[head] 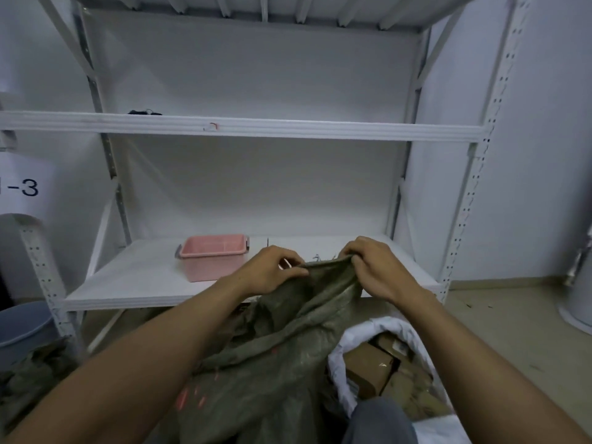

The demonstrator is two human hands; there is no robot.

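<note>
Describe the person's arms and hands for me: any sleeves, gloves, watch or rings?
The left forearm and the right forearm are bare, with no sleeve in view. The left hand and the right hand wear no gloves, and no watch, bracelet or ring shows on wrists or fingers.

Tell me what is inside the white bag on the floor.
Brown cardboard boxes show in the open white bag. Anything beneath them is covered by the boxes and the bag's wall.
</note>
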